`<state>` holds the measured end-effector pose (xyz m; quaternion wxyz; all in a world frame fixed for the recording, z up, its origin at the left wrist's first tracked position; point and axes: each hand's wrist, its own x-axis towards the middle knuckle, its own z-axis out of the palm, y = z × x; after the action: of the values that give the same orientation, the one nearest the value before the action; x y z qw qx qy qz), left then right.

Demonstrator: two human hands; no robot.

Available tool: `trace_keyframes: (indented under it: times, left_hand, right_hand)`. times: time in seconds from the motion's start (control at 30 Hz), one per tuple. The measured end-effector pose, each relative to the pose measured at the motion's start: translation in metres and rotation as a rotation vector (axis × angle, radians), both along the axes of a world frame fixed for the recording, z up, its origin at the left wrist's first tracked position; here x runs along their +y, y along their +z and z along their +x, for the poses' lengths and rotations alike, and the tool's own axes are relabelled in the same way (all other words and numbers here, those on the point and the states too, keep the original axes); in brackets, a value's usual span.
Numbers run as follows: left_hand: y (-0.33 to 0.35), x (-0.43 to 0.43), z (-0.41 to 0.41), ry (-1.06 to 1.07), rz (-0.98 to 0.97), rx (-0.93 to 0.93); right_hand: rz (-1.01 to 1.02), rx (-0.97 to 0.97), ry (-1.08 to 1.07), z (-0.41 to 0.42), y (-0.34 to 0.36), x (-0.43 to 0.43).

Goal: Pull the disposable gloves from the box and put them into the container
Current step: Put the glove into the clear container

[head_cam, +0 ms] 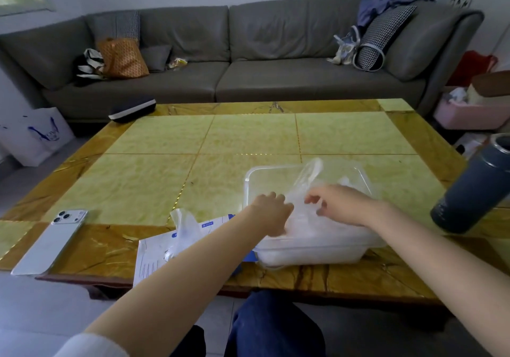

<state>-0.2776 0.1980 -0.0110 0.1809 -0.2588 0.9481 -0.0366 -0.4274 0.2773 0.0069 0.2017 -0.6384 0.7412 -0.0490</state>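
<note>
A clear plastic container sits on the table's near right part, holding a heap of thin transparent gloves. My left hand and my right hand are both over the container, each pinching the same clear glove, which rises in a loose peak between them. The white and blue glove box lies flat at the table's front edge, left of the container, partly under my left forearm. Another glove sticks up out of the box.
A white phone lies face down at the front left of the yellow tiled table. A dark tumbler stands at the right edge. A dark case rests at the far left corner. A grey sofa is behind.
</note>
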Motion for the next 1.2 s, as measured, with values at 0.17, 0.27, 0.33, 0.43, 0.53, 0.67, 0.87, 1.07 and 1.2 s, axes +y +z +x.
trace_keyframes:
  times: [0.17, 0.27, 0.33, 0.43, 0.53, 0.67, 0.87, 1.07, 1.2]
  left_hand:
    - [-0.011, 0.003, -0.002, 0.109, 0.167, -0.152]
    - [-0.01, 0.002, -0.005, 0.133, 0.211, -0.166]
    - [-0.009, 0.003, -0.006, 0.13, 0.206, -0.179]
    - [-0.006, 0.003, -0.004, 0.075, 0.147, -0.214]
    - [0.004, 0.003, 0.003, -0.027, -0.029, -0.132]
    - [0.028, -0.002, 0.036, -0.014, -0.115, 0.435]
    - [0.011, -0.012, 0.13, 0.394, -0.133, 0.907]
    - [-0.022, -0.022, 0.198, 0.756, 0.083, 0.787]
    - [-0.044, -0.02, 0.218, 0.74, 0.316, 0.589]
  right_hand:
    - [0.262, 0.152, 0.012, -0.007, -0.024, -0.007]
    - [0.338, 0.215, 0.032, -0.007, -0.027, -0.011]
    - [0.366, 0.228, 0.035, -0.005, -0.024, -0.011]
    - [0.36, 0.316, 0.049, 0.003, -0.01, -0.006]
    - [0.107, 0.479, 0.0, 0.019, 0.002, -0.004]
    - [-0.292, 0.363, -0.043, 0.054, 0.013, -0.004]
    - [-0.582, 0.06, 0.201, 0.125, 0.016, -0.005]
    - [-0.262, -0.137, 0.178, 0.194, 0.001, -0.035]
    - [-0.078, -0.157, 0.089, 0.219, -0.018, -0.052]
